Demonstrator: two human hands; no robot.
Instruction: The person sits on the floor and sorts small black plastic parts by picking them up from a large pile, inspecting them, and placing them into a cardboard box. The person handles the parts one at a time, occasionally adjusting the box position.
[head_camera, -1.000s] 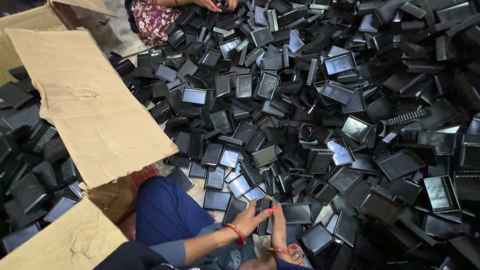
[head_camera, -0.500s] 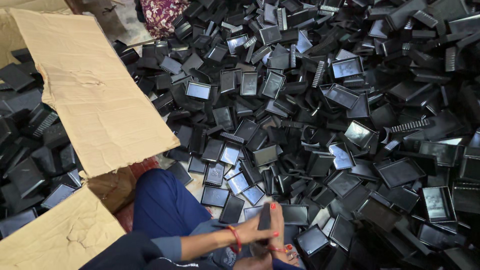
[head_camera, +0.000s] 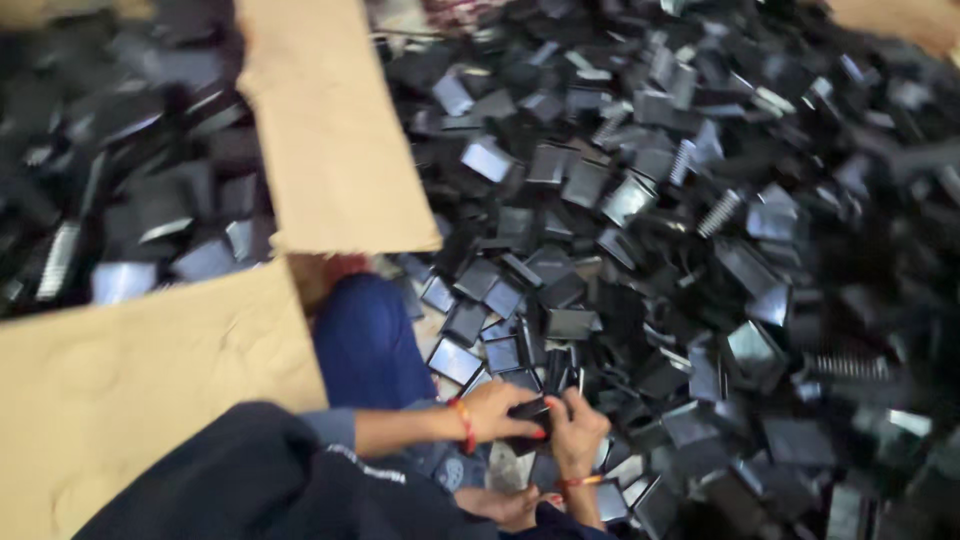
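Black plastic piece (head_camera: 527, 410), seemingly gripped between both hands (head_camera: 545, 420) above the pile (head_camera: 700, 250).

Two cardboard sheets (head_camera: 330, 130) are lying left of the black-parts pile (head_camera: 680, 250), parts too many for counting, two hands working.

black plastic part (head_camera: 527, 412) between both hands, glossy | red thread bracelet (head_camera: 464, 424) left of the part | heap of plastic parts (head_camera: 640, 220) above the part: black, grey sheen | cardboard flap (head_camera: 330, 120) left of the heap: plain tan | trouser leg (head_camera: 368, 345) below the flap: deep blue
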